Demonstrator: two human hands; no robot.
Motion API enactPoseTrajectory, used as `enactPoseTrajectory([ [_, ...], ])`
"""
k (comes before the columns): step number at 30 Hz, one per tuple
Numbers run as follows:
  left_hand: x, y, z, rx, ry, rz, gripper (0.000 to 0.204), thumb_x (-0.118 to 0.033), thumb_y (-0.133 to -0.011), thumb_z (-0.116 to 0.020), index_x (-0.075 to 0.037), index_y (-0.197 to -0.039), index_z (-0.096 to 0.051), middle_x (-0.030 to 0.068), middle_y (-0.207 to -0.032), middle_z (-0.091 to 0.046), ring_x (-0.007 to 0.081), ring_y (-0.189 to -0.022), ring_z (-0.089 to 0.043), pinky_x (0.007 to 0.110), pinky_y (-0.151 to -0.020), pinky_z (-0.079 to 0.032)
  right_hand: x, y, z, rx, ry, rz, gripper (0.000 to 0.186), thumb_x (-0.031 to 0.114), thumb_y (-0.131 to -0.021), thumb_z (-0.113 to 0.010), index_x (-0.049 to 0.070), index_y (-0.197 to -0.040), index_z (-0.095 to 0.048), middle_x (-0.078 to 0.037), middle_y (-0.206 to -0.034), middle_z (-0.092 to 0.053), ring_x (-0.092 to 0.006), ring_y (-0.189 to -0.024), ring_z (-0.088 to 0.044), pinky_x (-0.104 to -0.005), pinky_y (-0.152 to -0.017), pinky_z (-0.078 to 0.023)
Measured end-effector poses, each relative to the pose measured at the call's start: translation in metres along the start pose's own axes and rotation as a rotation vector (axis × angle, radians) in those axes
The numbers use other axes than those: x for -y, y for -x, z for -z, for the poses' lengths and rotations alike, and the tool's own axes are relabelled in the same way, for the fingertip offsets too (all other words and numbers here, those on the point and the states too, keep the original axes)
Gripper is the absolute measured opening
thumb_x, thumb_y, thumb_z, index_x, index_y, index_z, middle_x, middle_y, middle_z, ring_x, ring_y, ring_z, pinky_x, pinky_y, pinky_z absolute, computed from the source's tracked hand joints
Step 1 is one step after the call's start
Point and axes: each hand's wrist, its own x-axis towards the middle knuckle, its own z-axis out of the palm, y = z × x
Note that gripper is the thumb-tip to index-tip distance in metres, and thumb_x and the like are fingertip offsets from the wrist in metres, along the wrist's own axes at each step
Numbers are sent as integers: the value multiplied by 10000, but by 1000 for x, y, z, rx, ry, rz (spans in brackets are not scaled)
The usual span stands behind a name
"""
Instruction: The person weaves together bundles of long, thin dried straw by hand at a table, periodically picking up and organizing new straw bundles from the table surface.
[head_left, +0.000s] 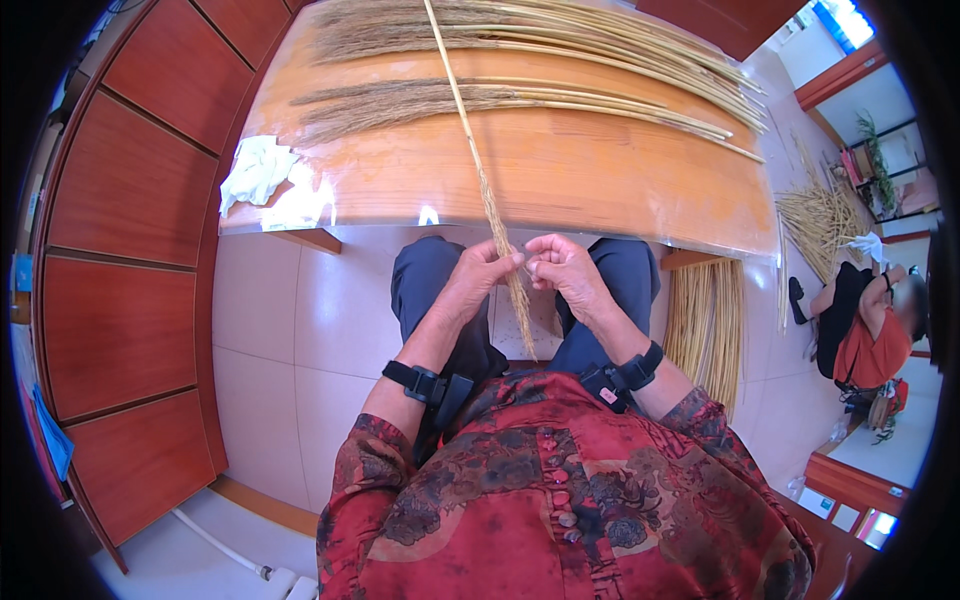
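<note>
My left hand (478,280) is closed around the seed head of a long dry grass stalk (464,110). The stalk slants over the table edge, its bare stem pointing to the far side and its feathery tip hanging toward my lap. Just right of it, my right hand (568,272) is closed in a pinch beside the seed head; whatever lies between its fingertips is too small to make out. On the wooden table (600,185) two bundles rest crosswise: a larger bundle of grass stalks (600,45) at the back and a thinner bundle (560,98) nearer me.
Crumpled white cloth (258,172) lies at the table's left corner. Bundled bare stalks (703,325) stand below the right side. Red cabinets (125,190) line the left. At far right, a seated person in an orange top (872,345) is near a heap of stalks (818,220) on the floor.
</note>
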Motion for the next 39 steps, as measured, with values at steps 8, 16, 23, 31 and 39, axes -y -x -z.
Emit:
enactPoseTrajectory([
  [8,-6,3,-5,-1,-90,-43,128,-161,-783,-603,-61,-853,-565,-17,-743,-541,62,-651,-487,210,-612,-408,-17,-10,4,-36,383,155,271,17,-689,-535,-12,-956,-499,-28,-633,-510,-79,-571,-483,-224,-517,-402],
  [16,-1,0,1,7,122,3,143,-178,-802,-584,-55,-873,-568,-10,-757,-539,76,-696,-505,226,-654,-426,-18,1,27,5,708,198,244,74,-705,-542,-7,-936,-533,-61,-636,-527,-121,-618,-531,-256,-593,-438],
  [23,-4,1,0,-14,73,22,208,-213,-819,-567,-34,-924,-584,9,-805,-554,95,-740,-523,251,-685,-445,2,9,0,-40,344,163,230,125,-761,-571,-8,-942,-520,-70,-678,-561,-97,-644,-529,-230,-545,-437],
  [31,-2,6,0,9,62,-23,209,-197,-803,-586,-29,-928,-573,33,-839,-573,117,-758,-553,260,-691,-463,-10,8,-5,113,154,-35,162,139,-793,-569,9,-876,-521,-39,-710,-559,-90,-546,-527,-222,-501,-449],
  [39,-5,6,7,62,169,-48,186,-147,-805,-578,-36,-953,-559,11,-841,-565,102,-757,-543,255,-703,-463,5,11,15,100,-22,-117,134,129,-817,-545,11,-878,-530,-28,-709,-544,-83,-574,-542,-216,-517,-487],
])
